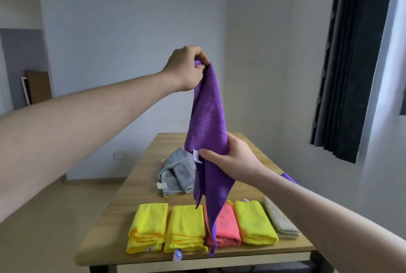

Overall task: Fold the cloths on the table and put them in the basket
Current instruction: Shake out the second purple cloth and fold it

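Observation:
A purple cloth (208,119) hangs lengthwise in the air above the wooden table (136,180). My left hand (186,68) pinches its top corner, raised high. Lower down, my right hand (232,156) grips the cloth's middle, near a white label. The cloth's bottom tip dangles over a row of folded cloths at the table's near edge: two yellow ones (149,226) (186,228), a pink one (226,228), another yellow one (254,222) and a beige one (279,220). A crumpled grey cloth (175,173) lies mid-table. No basket is in view.
Another bit of purple cloth (289,177) peeks out behind my right forearm at the table's right edge. A dark curtain (351,53) hangs at the right. Boards (37,87) lean against the wall at the far left.

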`<state>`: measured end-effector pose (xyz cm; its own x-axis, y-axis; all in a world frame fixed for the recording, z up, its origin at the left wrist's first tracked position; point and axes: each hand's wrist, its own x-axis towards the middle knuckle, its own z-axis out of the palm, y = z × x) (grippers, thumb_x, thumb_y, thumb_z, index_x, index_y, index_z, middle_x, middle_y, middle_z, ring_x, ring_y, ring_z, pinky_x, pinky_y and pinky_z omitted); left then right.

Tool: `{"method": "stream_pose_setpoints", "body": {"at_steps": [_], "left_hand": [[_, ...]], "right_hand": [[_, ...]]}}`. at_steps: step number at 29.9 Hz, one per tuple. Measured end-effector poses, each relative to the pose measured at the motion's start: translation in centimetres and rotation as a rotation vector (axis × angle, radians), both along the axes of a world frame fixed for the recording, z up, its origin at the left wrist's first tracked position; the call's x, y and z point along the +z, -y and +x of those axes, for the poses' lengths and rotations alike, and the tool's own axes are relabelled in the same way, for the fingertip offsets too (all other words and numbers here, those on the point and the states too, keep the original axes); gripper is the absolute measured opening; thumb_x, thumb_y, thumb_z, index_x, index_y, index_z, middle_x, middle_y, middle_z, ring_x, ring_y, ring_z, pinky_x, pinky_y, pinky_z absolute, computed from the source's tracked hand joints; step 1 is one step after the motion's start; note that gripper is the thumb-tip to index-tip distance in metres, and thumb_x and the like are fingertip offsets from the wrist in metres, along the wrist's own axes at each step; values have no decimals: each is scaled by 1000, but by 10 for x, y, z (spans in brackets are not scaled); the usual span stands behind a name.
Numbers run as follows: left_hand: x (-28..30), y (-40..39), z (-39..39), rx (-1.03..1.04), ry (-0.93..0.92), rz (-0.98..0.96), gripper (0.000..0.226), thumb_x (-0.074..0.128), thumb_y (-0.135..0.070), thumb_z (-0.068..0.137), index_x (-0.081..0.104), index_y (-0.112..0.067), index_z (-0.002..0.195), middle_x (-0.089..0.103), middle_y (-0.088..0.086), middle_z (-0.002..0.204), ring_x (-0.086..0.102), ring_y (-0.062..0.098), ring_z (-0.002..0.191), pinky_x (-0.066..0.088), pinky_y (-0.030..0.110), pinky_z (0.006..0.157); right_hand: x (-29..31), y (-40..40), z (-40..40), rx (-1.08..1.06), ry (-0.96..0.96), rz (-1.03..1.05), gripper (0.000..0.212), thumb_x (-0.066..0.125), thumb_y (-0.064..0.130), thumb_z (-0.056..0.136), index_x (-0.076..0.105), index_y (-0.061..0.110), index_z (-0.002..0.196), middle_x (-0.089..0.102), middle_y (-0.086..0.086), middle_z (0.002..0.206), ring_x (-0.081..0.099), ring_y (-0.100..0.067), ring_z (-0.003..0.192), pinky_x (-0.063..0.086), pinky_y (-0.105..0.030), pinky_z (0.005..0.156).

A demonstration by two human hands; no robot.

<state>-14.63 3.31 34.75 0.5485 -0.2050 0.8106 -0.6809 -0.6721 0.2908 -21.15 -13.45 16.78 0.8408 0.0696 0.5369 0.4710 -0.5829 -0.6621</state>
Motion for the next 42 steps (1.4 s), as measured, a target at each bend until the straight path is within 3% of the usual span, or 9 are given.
{"method": "stream_pose_setpoints", "body": {"at_steps": [3, 7, 12, 18, 24, 29, 31, 37, 42], "left_hand": [[8, -1, -9, 23, -61, 41, 19, 58, -11, 94, 73, -20, 103, 72, -3, 110, 65, 14, 101, 48, 20, 85], [6, -13, -16, 75, -136, 149, 20, 60, -15, 96, 74, -20, 110, 69, -1, 110, 61, 16, 98, 44, 22, 82], [-6, -30, -20, 77, -261, 194, 17, 58, -25, 100, 73, -21, 108, 68, -1, 107, 60, 17, 96, 42, 24, 79], [-28, -37, -24, 9, -469, 149, 28, 44, -21, 104, 70, -18, 95, 59, 4, 91, 43, 17, 61, 38, 25, 51], [-45, -23, -30, -133, -543, 78, 32, 41, -3, 97, 68, -14, 109, 59, 5, 90, 48, 16, 57, 46, 26, 53], [-45, -2, -41, -212, -513, 59, 29, 45, -8, 100, 68, -15, 116, 69, 10, 104, 61, 16, 74, 53, 21, 56], [-44, 4, -45, -229, -505, 69, 27, 47, -12, 101, 69, -17, 113, 70, 10, 108, 62, 15, 78, 54, 21, 62], [-39, 13, -54, -234, -467, 89, 24, 52, -19, 98, 75, -23, 101, 73, 6, 109, 69, 23, 102, 57, 36, 91], [-32, 9, -57, -241, -441, 82, 20, 56, -20, 98, 75, -21, 101, 74, 5, 104, 67, 16, 84, 56, 27, 67]], "right_hand": [[13, 6, -2, -83, 60, -10, 23, 76, 34, 78, 65, 25, 96, 72, 12, 87, 67, -3, 78, 53, -23, 66], [28, 25, 1, -145, 4, 67, 17, 66, 23, 86, 65, 29, 101, 73, 12, 92, 68, -8, 84, 49, -19, 65], [33, 54, 14, -196, -53, 168, 6, 62, 32, 94, 68, 32, 94, 77, 4, 99, 72, -19, 93, 57, -35, 87], [36, 70, 4, -225, -82, 45, 14, 61, 39, 96, 71, 30, 92, 74, 10, 88, 66, -12, 82, 47, -25, 71], [26, 65, -7, -253, -78, -101, 11, 64, 41, 93, 69, 32, 97, 68, 16, 92, 65, -12, 90, 46, -25, 74], [27, 43, -24, -48, -140, -45, 43, 60, 76, 81, 71, 39, 100, 72, 18, 96, 67, -2, 92, 50, -24, 76], [30, 34, -31, -28, -155, -28, 48, 60, 81, 78, 71, 40, 100, 71, 19, 96, 67, -1, 94, 49, -24, 75], [35, 20, -37, -30, -135, -25, 44, 63, 78, 79, 73, 40, 99, 71, 17, 96, 68, -4, 92, 52, -25, 71], [34, 26, -35, -64, -70, -88, 18, 67, 45, 90, 75, 29, 94, 72, 13, 89, 66, -10, 87, 49, -23, 69]]}}
